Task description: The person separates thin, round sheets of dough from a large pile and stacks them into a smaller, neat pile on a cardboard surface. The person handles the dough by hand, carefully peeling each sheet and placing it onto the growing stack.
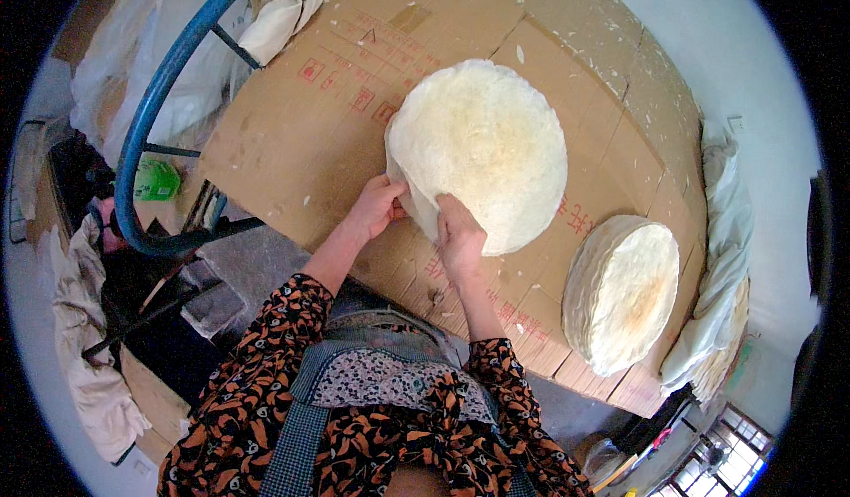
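Note:
A round, pale flatbread (481, 145) with light brown toasting lies in front of me, with at least one more layer showing beneath its left edge. My left hand (382, 208) grips the lower-left rim, thumb on the near side and fingertips partly hidden. On the near edge, my right hand (459, 235) pinches the bread between thumb and curled fingers. To the right stands a thick stack of similar flatbreads (624, 298), its top one browned in the middle. Both hands are apart from that stack.
Flattened cardboard with red print (299, 145) covers the table. A blue metal ring frame (136, 132) rises at its left edge. Folded pale cloth (714, 264) lies along the right wall. Behind the ring are plastic sheeting (172, 65) and a green package (157, 180).

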The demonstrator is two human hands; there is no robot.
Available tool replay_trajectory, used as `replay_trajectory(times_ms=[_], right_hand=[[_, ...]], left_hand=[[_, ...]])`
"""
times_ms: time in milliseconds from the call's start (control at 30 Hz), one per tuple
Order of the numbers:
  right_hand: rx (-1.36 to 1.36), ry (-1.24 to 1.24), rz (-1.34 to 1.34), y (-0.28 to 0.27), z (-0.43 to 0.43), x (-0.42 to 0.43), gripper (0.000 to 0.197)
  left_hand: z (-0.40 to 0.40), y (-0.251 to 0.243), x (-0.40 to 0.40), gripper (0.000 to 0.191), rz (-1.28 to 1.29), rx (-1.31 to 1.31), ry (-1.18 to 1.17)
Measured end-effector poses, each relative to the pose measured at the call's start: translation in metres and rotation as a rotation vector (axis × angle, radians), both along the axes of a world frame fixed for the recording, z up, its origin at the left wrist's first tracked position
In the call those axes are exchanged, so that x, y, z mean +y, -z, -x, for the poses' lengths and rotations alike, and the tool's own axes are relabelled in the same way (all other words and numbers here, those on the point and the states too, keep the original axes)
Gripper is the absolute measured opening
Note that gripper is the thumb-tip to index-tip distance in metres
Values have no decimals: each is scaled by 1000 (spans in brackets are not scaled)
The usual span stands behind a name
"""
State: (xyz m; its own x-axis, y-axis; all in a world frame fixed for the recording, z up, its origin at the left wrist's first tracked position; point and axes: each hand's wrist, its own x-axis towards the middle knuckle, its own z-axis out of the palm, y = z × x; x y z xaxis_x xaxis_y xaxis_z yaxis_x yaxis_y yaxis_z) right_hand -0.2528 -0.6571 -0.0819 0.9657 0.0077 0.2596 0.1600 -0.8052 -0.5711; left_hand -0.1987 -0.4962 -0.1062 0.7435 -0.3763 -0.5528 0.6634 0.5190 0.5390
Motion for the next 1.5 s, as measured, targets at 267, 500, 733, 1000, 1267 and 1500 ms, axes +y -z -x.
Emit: replay_trajectory(times_ms=[267, 500, 733, 1000, 1267, 1500], right_hand=[[192, 57, 15, -9, -32, -21, 14], [423, 194, -47, 0, -133, -135, 23], [349, 407, -10, 18, -186, -258, 26], [264, 636, 326, -36, -231, -387, 29], [-87, 461, 655, -189, -285, -421, 35], [-91, 179, 352, -272, -239, -213, 25]], left_hand=[[7, 5, 0, 24, -302, -118, 108], [-3, -17, 16, 18, -309, -64, 2], [-8, -16, 42, 17, -423, -16, -24], [-1, -39, 59, 17, -471, 48, -69], [-2, -33, 63, 17, -501, 35, -1], [-6, -33, 51, 20, -247, -38, 107]])
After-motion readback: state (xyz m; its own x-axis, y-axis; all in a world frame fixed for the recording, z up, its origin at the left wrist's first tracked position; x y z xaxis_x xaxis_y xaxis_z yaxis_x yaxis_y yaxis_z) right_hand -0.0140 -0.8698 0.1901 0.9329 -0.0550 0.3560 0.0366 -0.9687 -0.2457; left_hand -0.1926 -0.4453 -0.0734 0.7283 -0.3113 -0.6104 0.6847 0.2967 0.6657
